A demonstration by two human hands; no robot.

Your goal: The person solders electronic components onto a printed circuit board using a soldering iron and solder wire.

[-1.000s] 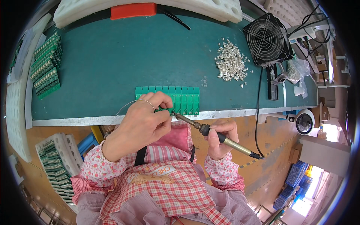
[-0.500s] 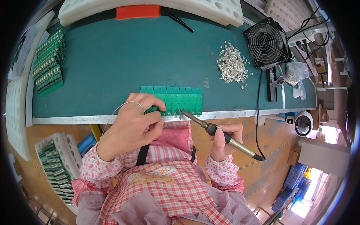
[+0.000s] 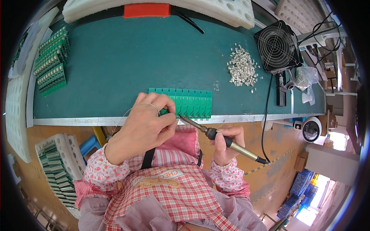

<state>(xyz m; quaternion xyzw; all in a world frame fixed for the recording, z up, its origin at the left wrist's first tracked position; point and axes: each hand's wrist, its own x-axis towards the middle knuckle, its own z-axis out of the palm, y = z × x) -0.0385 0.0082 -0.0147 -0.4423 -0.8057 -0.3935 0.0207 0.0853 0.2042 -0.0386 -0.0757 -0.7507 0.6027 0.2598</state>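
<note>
The left hand [image 3: 144, 125] is curled, pinching a thin solder wire [image 3: 133, 108] and resting on the near end of a green circuit board strip [image 3: 187, 102] at the tabletop's [image 3: 115, 65] front edge. The right hand [image 3: 227, 143] grips a soldering iron [image 3: 219, 139] by its dark handle, tip just beside the left fingers. The strip looks light, stiff and easily snapped, best held by its edges. Beyond the right hand lie a heap of small metal parts [image 3: 242, 70] and a fan [image 3: 276, 47]; more boards [image 3: 52, 61] sit far left.
</note>
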